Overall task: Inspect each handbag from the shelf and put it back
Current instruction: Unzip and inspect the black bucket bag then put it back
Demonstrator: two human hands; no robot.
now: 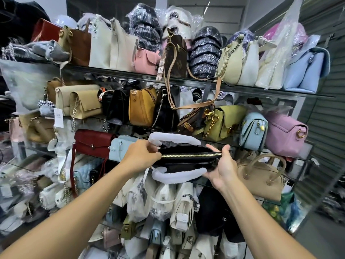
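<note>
On the right we see a grey slatted shutter (321, 116) running from top to bottom. Low beside it sits a green and yellow printed packet (276, 209) (we cannot make out what it holds). At upper left lies a dark cloth (20, 17). A white paper tag (60, 116) dangles at the left, and a second tag (182, 222) lower down near the middle

I hold the black handbag (186, 162) level between my left hand (141, 156) and right hand (222, 169), top turned up, in front of the shelf (261, 89). Its gold zip (190, 155) runs end to end (closed, it seems). Its two handles (175, 139), wrapped in white, splay apart.
</note>
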